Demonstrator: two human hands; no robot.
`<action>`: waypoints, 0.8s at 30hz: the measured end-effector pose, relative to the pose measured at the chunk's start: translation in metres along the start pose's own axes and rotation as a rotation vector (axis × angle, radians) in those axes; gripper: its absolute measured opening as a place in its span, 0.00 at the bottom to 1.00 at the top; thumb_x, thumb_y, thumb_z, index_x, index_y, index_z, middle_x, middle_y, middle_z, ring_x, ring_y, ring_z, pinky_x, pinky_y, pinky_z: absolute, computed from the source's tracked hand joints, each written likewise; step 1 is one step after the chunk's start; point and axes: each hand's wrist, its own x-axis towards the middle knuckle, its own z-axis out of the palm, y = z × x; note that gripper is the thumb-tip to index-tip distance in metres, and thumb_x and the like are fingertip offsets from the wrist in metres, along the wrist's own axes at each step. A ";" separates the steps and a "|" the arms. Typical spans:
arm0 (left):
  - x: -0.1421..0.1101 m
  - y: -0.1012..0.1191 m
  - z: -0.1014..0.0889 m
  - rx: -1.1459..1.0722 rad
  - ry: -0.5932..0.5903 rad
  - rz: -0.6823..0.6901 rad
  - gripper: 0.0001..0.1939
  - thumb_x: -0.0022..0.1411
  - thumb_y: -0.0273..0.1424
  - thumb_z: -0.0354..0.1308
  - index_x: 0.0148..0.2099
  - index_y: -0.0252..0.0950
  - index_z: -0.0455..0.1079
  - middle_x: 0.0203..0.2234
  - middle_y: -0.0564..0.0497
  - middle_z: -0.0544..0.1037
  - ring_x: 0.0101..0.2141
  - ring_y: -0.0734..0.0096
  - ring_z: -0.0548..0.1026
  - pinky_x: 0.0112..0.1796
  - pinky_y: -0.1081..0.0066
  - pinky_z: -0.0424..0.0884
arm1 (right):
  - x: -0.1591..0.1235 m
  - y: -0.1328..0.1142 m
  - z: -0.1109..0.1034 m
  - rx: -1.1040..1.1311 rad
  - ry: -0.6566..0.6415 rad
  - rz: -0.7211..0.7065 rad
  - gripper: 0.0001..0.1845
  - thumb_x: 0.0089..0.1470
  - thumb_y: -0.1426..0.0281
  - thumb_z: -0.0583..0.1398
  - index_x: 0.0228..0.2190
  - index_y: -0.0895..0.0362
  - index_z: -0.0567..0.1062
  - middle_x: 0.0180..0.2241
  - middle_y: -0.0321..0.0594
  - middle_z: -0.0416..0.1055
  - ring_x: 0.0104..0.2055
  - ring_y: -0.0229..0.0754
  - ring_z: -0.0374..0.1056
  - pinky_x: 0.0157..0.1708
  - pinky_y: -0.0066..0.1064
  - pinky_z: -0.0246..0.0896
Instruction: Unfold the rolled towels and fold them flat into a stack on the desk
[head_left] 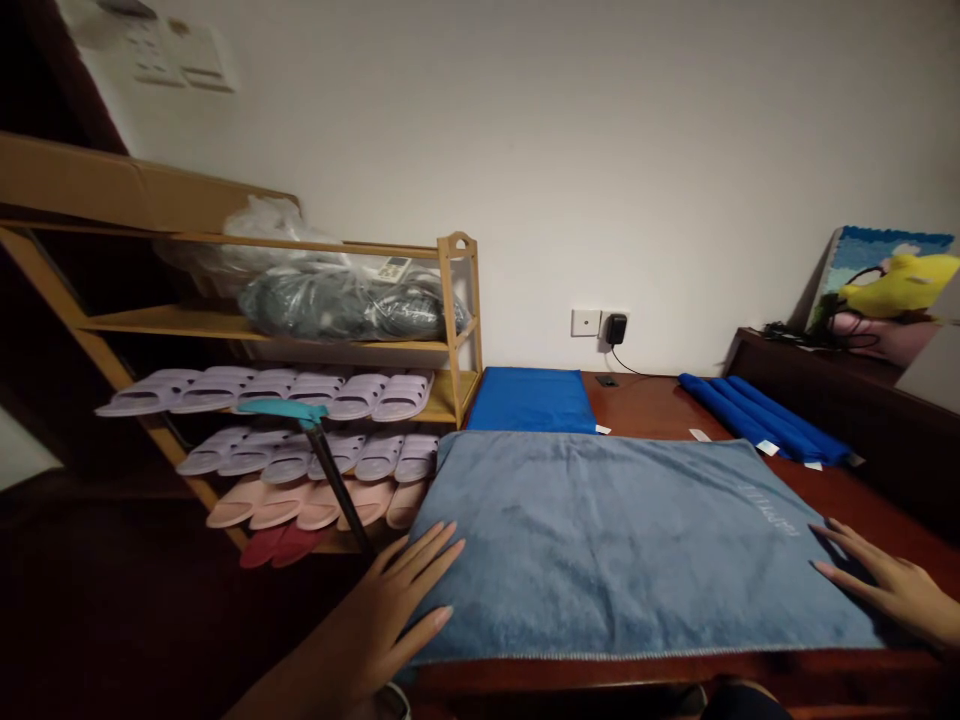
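Note:
A grey-blue towel lies spread flat on the reddish-brown wooden surface, with faint creases and pale lettering near its right side. My left hand rests at the towel's left edge, fingers stretched and apart. At the opposite edge, my right hand reaches in with its fingers spread, the tips touching or just over the cloth. Behind the towel lies a flat folded blue cloth, partly covered by it. Several rolled blue cloths with white tags lie at the back right.
On the left stands a wooden shoe rack with lilac slippers, pink slippers and a plastic-wrapped bundle. A blue-topped pole rises before it. A black plug sits in the wall; a yellow plush toy is at right.

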 end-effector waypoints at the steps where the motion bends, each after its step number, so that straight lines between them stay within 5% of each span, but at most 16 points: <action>1: 0.005 0.003 -0.004 -0.005 0.007 0.007 0.30 0.67 0.36 0.49 0.67 0.48 0.44 0.63 0.52 0.55 0.60 0.57 0.57 0.57 0.57 0.58 | 0.008 -0.008 -0.003 0.006 -0.016 0.027 0.34 0.40 0.43 0.58 0.45 0.49 0.76 0.54 0.52 0.64 0.51 0.59 0.66 0.44 0.48 0.64; 5: 0.027 0.028 -0.016 -0.057 -0.081 0.073 0.31 0.67 0.33 0.48 0.68 0.48 0.40 0.65 0.53 0.49 0.62 0.59 0.52 0.58 0.55 0.54 | 0.016 -0.094 -0.007 0.053 -0.043 -0.104 0.38 0.52 0.45 0.49 0.58 0.50 0.61 0.62 0.45 0.52 0.61 0.54 0.52 0.57 0.50 0.53; 8: 0.035 0.046 -0.016 -0.104 -0.216 0.136 0.34 0.65 0.34 0.53 0.67 0.53 0.40 0.65 0.55 0.47 0.62 0.57 0.51 0.58 0.51 0.53 | -0.005 -0.164 -0.002 0.032 -0.209 -0.234 0.35 0.56 0.47 0.47 0.62 0.39 0.47 0.65 0.32 0.39 0.65 0.51 0.40 0.59 0.54 0.44; 10: 0.034 0.049 -0.014 -0.123 -0.260 0.138 0.36 0.62 0.33 0.56 0.67 0.54 0.42 0.65 0.55 0.47 0.62 0.55 0.51 0.58 0.49 0.53 | -0.017 -0.185 0.001 0.033 -0.307 -0.259 0.35 0.56 0.47 0.46 0.62 0.37 0.43 0.65 0.29 0.35 0.66 0.50 0.34 0.61 0.54 0.39; 13: 0.031 0.047 -0.015 -0.167 -0.245 0.133 0.37 0.61 0.34 0.58 0.67 0.54 0.43 0.65 0.55 0.48 0.62 0.54 0.52 0.58 0.51 0.54 | -0.008 -0.176 0.000 0.071 -0.399 -0.230 0.34 0.57 0.46 0.45 0.62 0.36 0.43 0.65 0.29 0.32 0.66 0.49 0.31 0.61 0.54 0.35; 17: 0.038 0.049 -0.018 -0.165 -0.184 0.089 0.35 0.64 0.33 0.54 0.67 0.54 0.41 0.65 0.55 0.47 0.62 0.57 0.53 0.59 0.53 0.53 | 0.053 -0.132 0.001 0.072 -0.286 -0.116 0.36 0.56 0.45 0.43 0.63 0.41 0.46 0.66 0.33 0.36 0.66 0.49 0.35 0.61 0.56 0.34; 21: 0.046 0.056 -0.013 -0.125 -0.236 0.115 0.37 0.63 0.38 0.55 0.67 0.54 0.39 0.65 0.55 0.45 0.62 0.56 0.52 0.58 0.51 0.54 | 0.114 -0.096 0.025 -0.037 -0.235 0.053 0.39 0.55 0.44 0.39 0.62 0.49 0.53 0.64 0.42 0.44 0.66 0.49 0.39 0.60 0.54 0.41; 24: 0.047 0.056 -0.008 -0.122 -0.240 0.130 0.37 0.61 0.41 0.57 0.67 0.55 0.41 0.65 0.54 0.47 0.62 0.54 0.53 0.57 0.50 0.55 | 0.133 -0.081 0.046 -0.067 -0.240 0.105 0.39 0.55 0.46 0.39 0.60 0.52 0.58 0.62 0.46 0.52 0.64 0.52 0.46 0.57 0.57 0.47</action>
